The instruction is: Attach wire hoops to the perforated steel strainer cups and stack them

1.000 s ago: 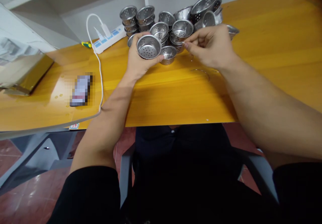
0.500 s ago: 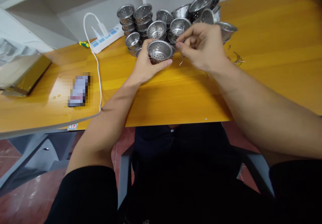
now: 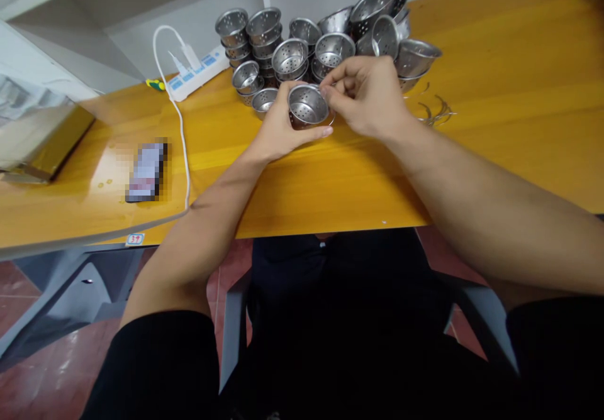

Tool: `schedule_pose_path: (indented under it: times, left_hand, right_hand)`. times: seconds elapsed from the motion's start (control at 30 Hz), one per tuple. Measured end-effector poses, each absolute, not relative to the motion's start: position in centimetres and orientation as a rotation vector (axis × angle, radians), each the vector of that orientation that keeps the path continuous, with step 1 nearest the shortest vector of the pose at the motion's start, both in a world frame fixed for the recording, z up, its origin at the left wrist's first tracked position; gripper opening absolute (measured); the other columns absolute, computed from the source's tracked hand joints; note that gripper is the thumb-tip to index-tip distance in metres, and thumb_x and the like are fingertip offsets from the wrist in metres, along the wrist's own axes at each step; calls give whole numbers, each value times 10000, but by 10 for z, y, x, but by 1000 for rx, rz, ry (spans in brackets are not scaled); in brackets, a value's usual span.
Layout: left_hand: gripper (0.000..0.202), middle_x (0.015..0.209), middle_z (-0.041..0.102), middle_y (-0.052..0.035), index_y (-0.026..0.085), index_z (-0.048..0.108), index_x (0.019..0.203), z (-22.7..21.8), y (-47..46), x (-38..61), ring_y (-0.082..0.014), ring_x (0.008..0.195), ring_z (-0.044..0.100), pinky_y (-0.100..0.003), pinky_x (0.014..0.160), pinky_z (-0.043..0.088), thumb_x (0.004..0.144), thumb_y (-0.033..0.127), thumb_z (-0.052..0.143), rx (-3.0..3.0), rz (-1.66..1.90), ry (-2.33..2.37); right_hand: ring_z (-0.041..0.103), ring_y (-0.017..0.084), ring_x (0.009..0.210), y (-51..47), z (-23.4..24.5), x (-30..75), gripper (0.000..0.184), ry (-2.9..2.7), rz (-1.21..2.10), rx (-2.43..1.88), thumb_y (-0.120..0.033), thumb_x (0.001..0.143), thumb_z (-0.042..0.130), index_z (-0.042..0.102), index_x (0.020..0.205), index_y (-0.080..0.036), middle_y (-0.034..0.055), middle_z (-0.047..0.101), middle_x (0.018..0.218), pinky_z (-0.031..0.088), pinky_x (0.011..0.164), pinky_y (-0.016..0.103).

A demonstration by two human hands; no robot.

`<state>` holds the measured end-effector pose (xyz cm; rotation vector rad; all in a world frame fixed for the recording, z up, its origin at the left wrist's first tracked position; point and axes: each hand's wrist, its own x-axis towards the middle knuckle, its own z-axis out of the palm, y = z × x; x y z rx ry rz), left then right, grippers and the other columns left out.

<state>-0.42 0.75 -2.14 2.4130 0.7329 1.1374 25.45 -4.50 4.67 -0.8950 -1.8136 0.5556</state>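
Observation:
My left hand [image 3: 276,134] grips a small perforated steel strainer cup [image 3: 306,105] just above the yellow table [image 3: 330,175], its mouth tilted toward me. My right hand [image 3: 365,96] is pinched at the cup's right rim on a thin wire piece [image 3: 331,118] that curves under the rim. Right behind both hands stands a cluster of stacked strainer cups [image 3: 283,49], and to its right a loose pile of the same cups [image 3: 387,21].
Several bent wire pieces [image 3: 436,112] lie right of my right hand. A white power strip [image 3: 195,74] with a cable [image 3: 182,137] runs along the left, beside a phone [image 3: 146,171]. A gold-wrapped box [image 3: 47,146] sits far left. A wall bounds the back.
My left hand has carried the cup rightward and nearer to me, away from the stacks. My right hand has closed in on its rim with the wire piece.

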Motion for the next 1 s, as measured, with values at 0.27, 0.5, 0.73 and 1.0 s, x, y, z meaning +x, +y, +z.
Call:
schedule_pose_path:
  times: [0.27,0.5,0.73,1.0]
  left_hand:
    - [1140,1584,703,-167,268,431,1765,-14,-4,-1,-421,1514,772,-672,1394,583,1032,957,968,2378,1120,812]
    - [1121,1535,733,-151,270,523,1684,-14,3,-3,-386,1436,803,-604,1308,648,1009,1113,825,2301,1169,673]
    - [945,1508,740,-117,355,578,1699,-12,3,-11,-362,1424,796,-578,1243,693,1081,1043,771,2227,1127,613]
    - [954,1590,673,-130,305,444,1762,-16,2,-4,-353,1489,784,-562,1294,660,1175,1033,635,2377,1105,573]
  right_hand:
    - [529,155,610,-48,49,249,180,-1777,549,-964,-70,1122,930,857,1079,-228,-5,710,772,502,615,331]
    - [662,228,747,-60,62,252,298,-1818,588,-850,-549,1166,1013,883,1125,-284,35,777,896,638,743,400]
    - [687,223,718,-63,73,263,821,-1917,925,-662,-1059,840,1039,860,1118,-307,33,770,876,689,705,420]
    - [583,174,563,-61,70,256,878,-1821,997,-663,-1070,745,1085,740,925,-283,3,688,725,445,500,346]
